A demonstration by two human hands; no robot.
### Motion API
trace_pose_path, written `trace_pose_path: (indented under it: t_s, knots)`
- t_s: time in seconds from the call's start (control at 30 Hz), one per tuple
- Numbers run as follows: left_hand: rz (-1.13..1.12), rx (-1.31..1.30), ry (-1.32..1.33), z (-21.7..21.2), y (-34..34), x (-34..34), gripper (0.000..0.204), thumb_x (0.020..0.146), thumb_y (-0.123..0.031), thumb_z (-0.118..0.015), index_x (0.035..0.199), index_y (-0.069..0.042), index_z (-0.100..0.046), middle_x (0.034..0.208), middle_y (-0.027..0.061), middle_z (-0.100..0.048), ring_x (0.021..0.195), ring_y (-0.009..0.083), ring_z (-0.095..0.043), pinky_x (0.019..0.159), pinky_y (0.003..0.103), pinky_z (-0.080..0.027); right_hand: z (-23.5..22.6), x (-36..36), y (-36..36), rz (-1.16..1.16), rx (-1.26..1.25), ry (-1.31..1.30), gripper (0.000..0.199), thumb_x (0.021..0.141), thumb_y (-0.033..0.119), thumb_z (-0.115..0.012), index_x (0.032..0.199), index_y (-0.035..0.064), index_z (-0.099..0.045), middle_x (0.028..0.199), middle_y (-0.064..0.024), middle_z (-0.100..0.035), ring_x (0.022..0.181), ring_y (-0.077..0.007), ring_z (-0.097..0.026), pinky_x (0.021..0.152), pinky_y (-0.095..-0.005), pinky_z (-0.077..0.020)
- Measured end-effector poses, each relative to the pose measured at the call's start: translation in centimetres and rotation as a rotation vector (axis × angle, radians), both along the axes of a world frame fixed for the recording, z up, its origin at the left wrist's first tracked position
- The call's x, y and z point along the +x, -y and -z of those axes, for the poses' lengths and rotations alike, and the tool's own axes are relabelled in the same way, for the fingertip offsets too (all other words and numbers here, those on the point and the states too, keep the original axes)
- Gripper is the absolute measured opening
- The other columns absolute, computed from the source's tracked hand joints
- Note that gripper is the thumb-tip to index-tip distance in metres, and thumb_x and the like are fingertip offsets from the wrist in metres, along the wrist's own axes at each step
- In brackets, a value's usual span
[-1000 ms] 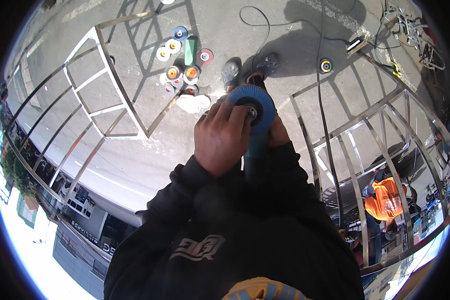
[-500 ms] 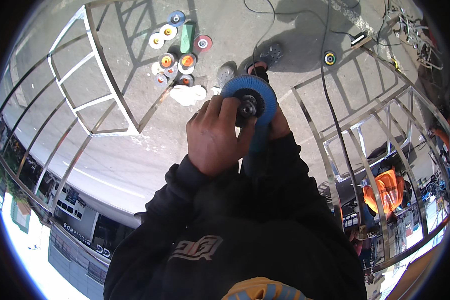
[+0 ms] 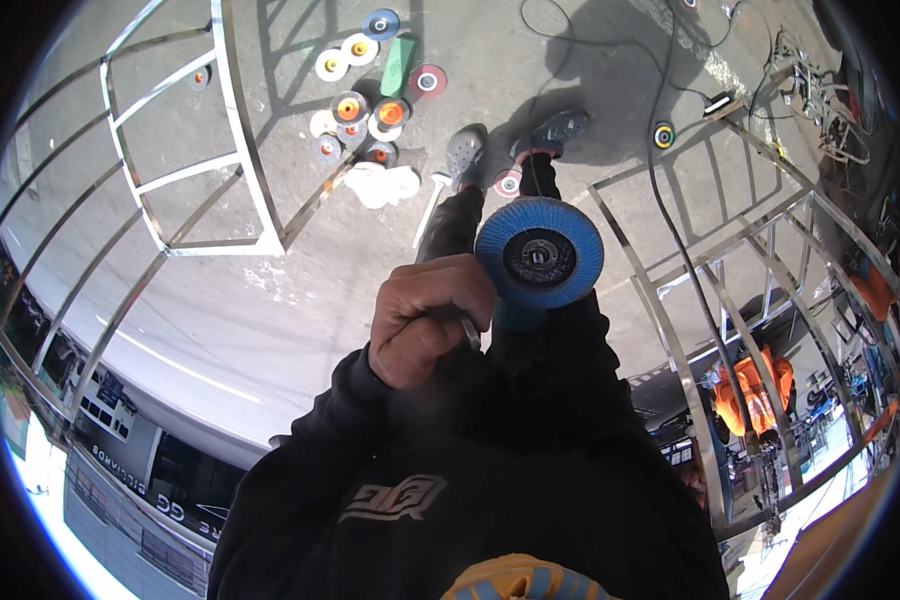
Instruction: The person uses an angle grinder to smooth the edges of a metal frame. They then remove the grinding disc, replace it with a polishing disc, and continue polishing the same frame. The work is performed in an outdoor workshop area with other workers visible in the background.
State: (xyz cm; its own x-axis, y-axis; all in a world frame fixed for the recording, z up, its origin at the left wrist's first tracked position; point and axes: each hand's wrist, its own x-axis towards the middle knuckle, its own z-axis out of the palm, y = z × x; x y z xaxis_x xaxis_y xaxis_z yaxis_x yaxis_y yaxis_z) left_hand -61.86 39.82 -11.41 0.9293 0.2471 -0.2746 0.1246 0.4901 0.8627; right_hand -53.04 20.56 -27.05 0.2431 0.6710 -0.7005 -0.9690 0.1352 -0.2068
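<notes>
The left hand has its fingers closed on a slim grey metal piece, just beside a round blue flap disc with black hub. Disc appears mounted; final tightness unconfirmed. Right hand hidden, grip indeterminable.

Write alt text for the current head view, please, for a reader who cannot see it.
The left hand grips a small metal piece beside the blue flap disc of a teal-bodied angle grinder, the right hand hidden. Metal frames are on both sides; abrasive discs lie on the pavement near grey clogs.
</notes>
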Motion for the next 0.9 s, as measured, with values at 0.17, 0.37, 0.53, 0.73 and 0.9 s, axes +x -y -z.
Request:
trace_pose_path:
  t_s: [0.17, 0.37, 0.53, 0.73, 0.9]
  knots:
    - [-0.396, -0.262, -0.279, -0.2, 0.3, -1.3, 0.045, 0.095, -0.039, -0.074, 0.11, 0.002, -0.063, 0.08, 0.0034, -0.058, 0.069, 0.0079, -0.048, 0.061, 0.026, -0.039, -0.5, -0.7, -0.3, -0.062, 0.06, 0.056, 0.053, 0.1, 0.04, -0.064, 0.134, -0.0005, -0.057, 0.119, -0.0126, -0.069, 0.105, -0.0198, -0.07, 0.091, -0.0328, -0.0588]
    - [-0.215, -0.279, -0.38, -0.5, 0.4, -3.3, 0.015, 0.095, -0.014, -0.075, 0.098, -0.004, -0.065, 0.075, -0.0031, -0.058, 0.063, 0.0046, -0.044, 0.058, 0.024, -0.037, -2.6, -3.0, 1.1, -0.096, 0.123, 0.023, 0.06, 0.098, 0.043, -0.069, 0.136, -0.001, -0.056, 0.119, -0.0139, -0.069, 0.106, -0.0214, -0.07, 0.091, -0.0341, -0.0593]
    - [-0.513, -0.527, -0.586, 9.1, -0.2, -9.8, 0.021, 0.101, -0.026, -0.069, 0.09, -0.011, -0.059, 0.066, -0.008, -0.035, 0.054, 0.0046, -0.034, 0.05, 0.023, -0.032, -1.1, -4.7, 2.9, -0.066, -0.007, -0.176, 0.07, 0.097, 0.05, -0.068, 0.145, 0.0033, -0.049, 0.121, -0.0201, -0.067, 0.099, -0.0333, -0.073, 0.081, -0.0451, -0.0647]
    - [-0.967, -0.875, -1.093, 31.1, -0.5, -18.4, 0.017, 0.101, -0.025, -0.065, 0.094, -0.013, -0.057, 0.064, -0.0064, -0.032, 0.049, 0.0086, -0.029, 0.047, 0.03, -0.027, 1.8, -6.2, 6.7, -0.003, -0.093, -0.316, 0.076, 0.101, 0.065, -0.052, 0.143, 0.0015, -0.047, 0.126, -0.0198, -0.062, 0.1, -0.0339, -0.07, 0.078, -0.0455, -0.0634]
    - [-0.448, -0.291, -1.328, 45.3, 1.0, -15.5, 0.02, 0.091, -0.021, -0.073, 0.093, -0.008, -0.059, 0.063, -0.0006, -0.043, 0.048, 0.014, -0.043, 0.044, 0.034, -0.035, 5.2, -5.6, 8.5, 0.056, -0.235, -0.277, 0.073, 0.101, 0.067, -0.049, 0.145, 0.0088, -0.048, 0.125, -0.0188, -0.063, 0.097, -0.0338, -0.069, 0.075, -0.0447, -0.063]
